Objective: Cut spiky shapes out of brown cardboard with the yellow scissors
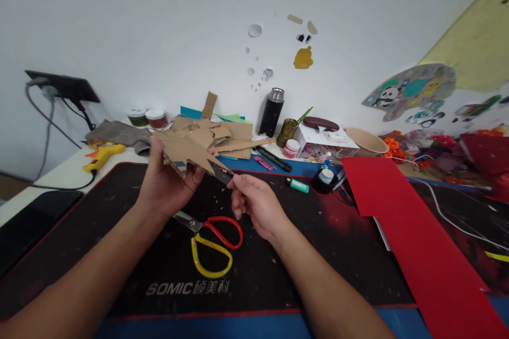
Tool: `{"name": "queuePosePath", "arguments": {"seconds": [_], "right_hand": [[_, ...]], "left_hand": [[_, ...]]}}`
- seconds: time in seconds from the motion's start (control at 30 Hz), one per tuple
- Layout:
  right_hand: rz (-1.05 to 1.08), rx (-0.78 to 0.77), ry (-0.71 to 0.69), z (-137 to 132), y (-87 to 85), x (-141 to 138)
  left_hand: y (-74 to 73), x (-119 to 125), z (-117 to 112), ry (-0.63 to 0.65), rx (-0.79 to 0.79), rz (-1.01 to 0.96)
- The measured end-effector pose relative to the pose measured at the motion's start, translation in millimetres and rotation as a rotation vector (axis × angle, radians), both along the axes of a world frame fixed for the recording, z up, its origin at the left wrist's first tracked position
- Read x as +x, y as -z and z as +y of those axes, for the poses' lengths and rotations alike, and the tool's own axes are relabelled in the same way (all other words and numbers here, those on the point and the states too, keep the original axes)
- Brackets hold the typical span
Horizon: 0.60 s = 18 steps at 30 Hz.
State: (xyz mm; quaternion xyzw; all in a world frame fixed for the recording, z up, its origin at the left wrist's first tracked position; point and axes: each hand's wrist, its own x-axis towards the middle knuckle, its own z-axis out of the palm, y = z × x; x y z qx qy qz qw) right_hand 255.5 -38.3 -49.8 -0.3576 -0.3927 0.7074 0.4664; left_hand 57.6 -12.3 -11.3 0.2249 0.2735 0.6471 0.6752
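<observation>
My left hand (167, 180) holds a brown cardboard piece (186, 149) with jagged, pointed cut edges, thumb on top and fingers beneath. The piece is raised above the dark desk mat (254, 275). With thumb and fingers closed, my right hand (254, 198) pinches the lower right point of the cardboard; a thin greyish edge shows there, too small to make out. Below both hands, scissors (207, 238) with one red and one yellow handle lie on the mat, their blades partly hidden by my left wrist.
Cardboard scraps (234, 135) pile up behind my hands. A black flask (272, 111), a utility knife (273, 159) and a green lighter (298, 185) are nearby. Red sheet (405, 233) covers the right side. At left are a yellow glue gun (104, 156) and a black phone (40, 228).
</observation>
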Motion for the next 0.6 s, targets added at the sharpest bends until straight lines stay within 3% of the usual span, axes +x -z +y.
{"name": "queuePosePath", "arguments": {"seconds": [0.27, 0.43, 0.6], "right_hand": [[-0.006, 0.002, 0.005, 0, 0.1, -1], [-0.077, 0.048, 0.002, 1, 1.7, -2], [-0.142, 0.126, 0.038, -1, 3.0, -6]], "left_hand": [[5.8, -5, 5, 0.058, 0.048, -0.072], [9.1, -15, 11, -0.014, 0.128, -0.101], [12.5, -17, 11, 0.063, 0.177, -0.065]]}}
